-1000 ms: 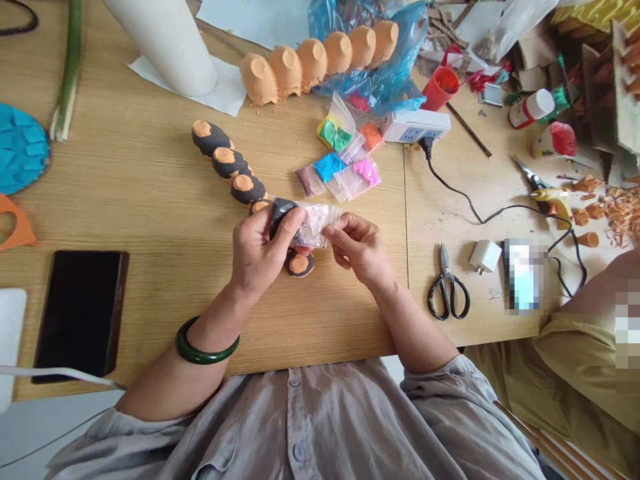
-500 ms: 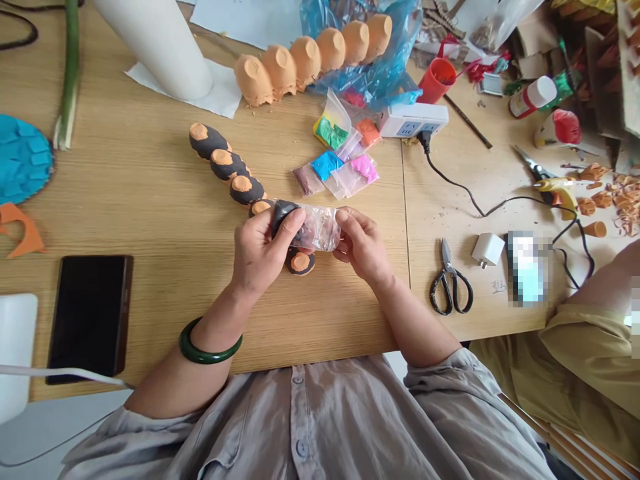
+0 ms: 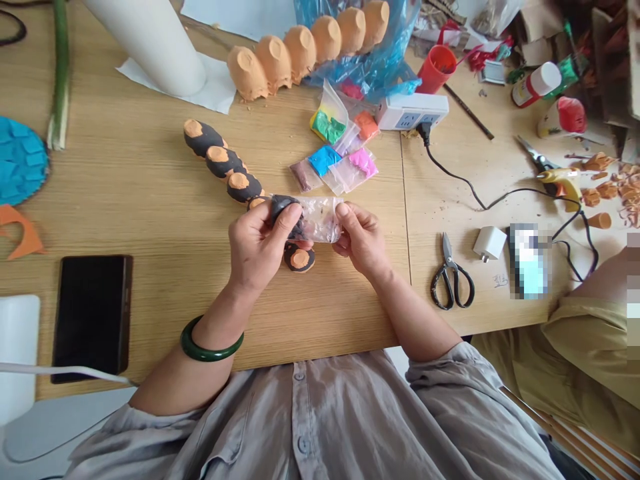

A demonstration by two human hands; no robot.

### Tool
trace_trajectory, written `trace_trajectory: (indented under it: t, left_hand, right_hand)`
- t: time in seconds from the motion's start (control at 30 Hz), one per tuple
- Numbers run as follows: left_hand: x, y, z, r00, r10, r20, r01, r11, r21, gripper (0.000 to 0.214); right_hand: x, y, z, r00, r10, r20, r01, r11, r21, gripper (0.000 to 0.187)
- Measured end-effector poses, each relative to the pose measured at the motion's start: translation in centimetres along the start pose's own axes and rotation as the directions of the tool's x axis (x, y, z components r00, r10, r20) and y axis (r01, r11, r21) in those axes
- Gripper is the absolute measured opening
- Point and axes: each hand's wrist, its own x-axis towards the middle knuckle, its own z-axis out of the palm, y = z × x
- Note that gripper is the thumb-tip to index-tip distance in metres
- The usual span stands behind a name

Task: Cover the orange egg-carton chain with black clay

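A clear plastic bag with a black, clay-like lump inside is stretched between my two hands. My left hand pinches its dark end, thumb on top. The right hand grips the other end between thumb and fingers. Beneath the bag lies a row of egg-carton-like cups, orange at the tips with black coating their sides; my left hand and the bag hide part of it. Small bags of coloured material lie just beyond, among them a blue one and a pink one.
An uncoated orange cup row lies at the back by a blue plastic bag. To the right are a power strip, black-handled scissors and a white charger. A dark phone-like device lies left. Another person's arm shows at right.
The clear bag looks flatter and slightly more stretched out between my hands. Both hands keep their hold; the whole view has shifted slightly.
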Motion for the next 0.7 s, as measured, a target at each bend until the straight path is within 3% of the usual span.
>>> trace_trajectory:
  t: [0.13, 0.27, 0.47, 0.6, 0.7]
  left_hand:
    - [0.18, -0.34, -0.05, 0.999, -0.002, -0.051, 0.0, 0.999, -0.041, 0.042]
    - [0.13, -0.21, 0.06, 0.998, 0.014, -0.059, -0.016, 0.999, -0.029, 0.041]
    - [0.31, -0.26, -0.17, 0.995, 0.009, -0.096, -0.011, 1.0, -0.018, 0.038]
    - [0.39, -0.44, -0.09, 0.998, -0.013, -0.061, 0.01, 0.999, -0.04, 0.033]
    - [0.55, -0.47, 0.0, 0.997, -0.034, -0.076, 0.031, 0.999, -0.043, 0.032]
  right_hand:
    - [-0.36, -0.31, -0.03, 0.992, 0.016, 0.124, -0.007, 0.997, -0.073, 0.063]
    - [-0.56, -0.56, -0.09, 0.994, -0.025, 0.109, 0.04, 0.991, -0.131, 0.06]
    - [-0.46, -0.17, 0.11, 0.978, 0.086, 0.189, -0.06, 0.989, -0.136, 0.061]
    - [-0.45, -0.35, -0.14, 0.994, 0.014, 0.111, 0.013, 0.972, -0.234, 0.063]
    - [-0.39, -0.72, -0.19, 0.991, 0.052, 0.125, -0.024, 0.976, -0.217, 0.064]
